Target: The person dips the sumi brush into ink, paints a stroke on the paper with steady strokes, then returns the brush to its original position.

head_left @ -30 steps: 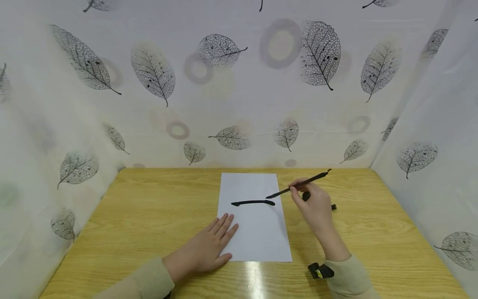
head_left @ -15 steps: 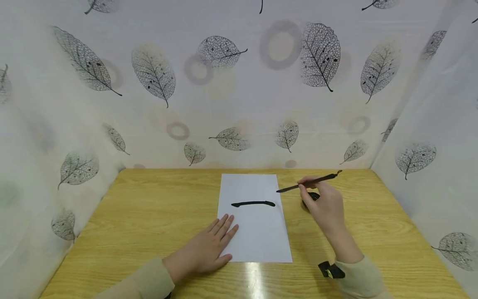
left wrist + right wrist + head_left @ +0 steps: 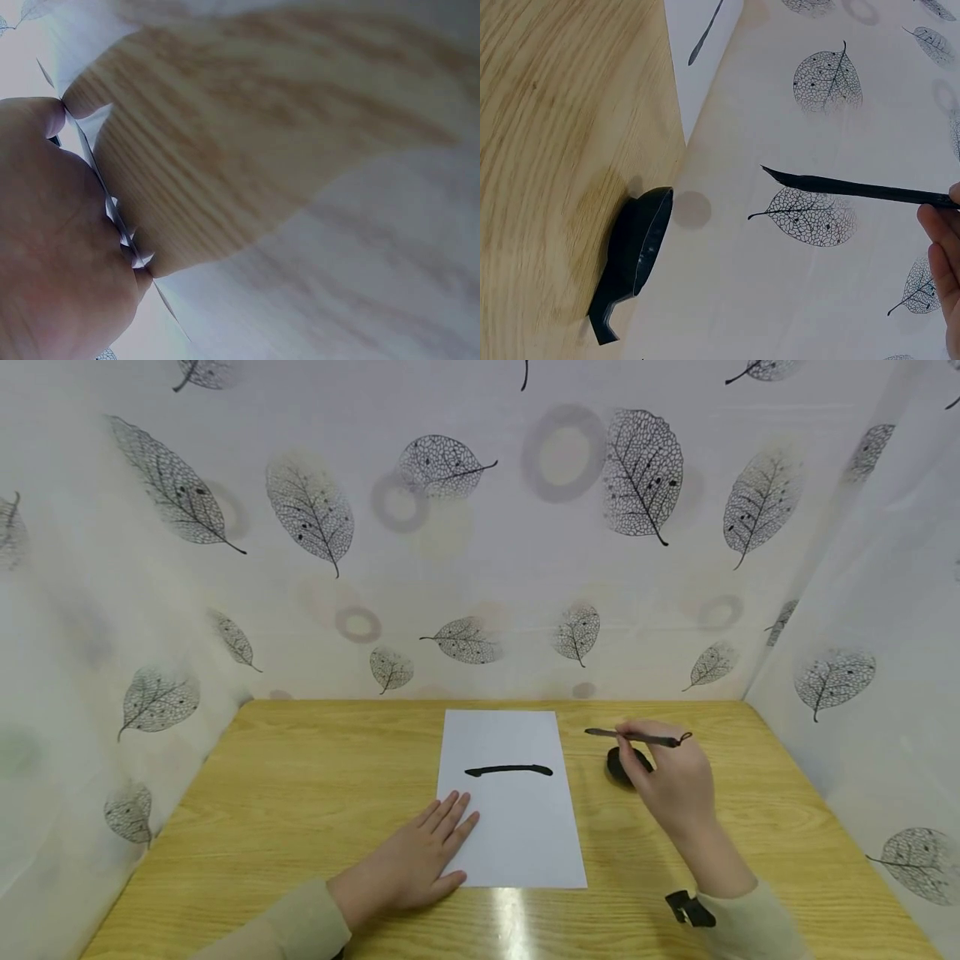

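Observation:
A white sheet of paper (image 3: 517,843) lies on the wooden table with one thick black stroke (image 3: 510,769) across its middle. My left hand (image 3: 416,860) rests with fingers spread on the sheet's lower left edge. In my right hand (image 3: 675,777) I pinch a dark writing brush (image 3: 855,189), held above the table to the right of the paper. Its pointed black tip faces left, and a small loop hangs at its other end. Below the brush sits a small black ink dish (image 3: 641,240) with a short handle, partly hidden by my right hand in the head view.
The yellowish wooden table (image 3: 315,777) is enclosed at the back and sides by a pale curtain (image 3: 495,560) printed with leaves. A black strap piece (image 3: 690,909) shows at my right cuff.
My right hand has carried the brush rightward, from over the stroke's right end to near the ink dish, and the brush now lies flatter. The left hand and the paper stay put.

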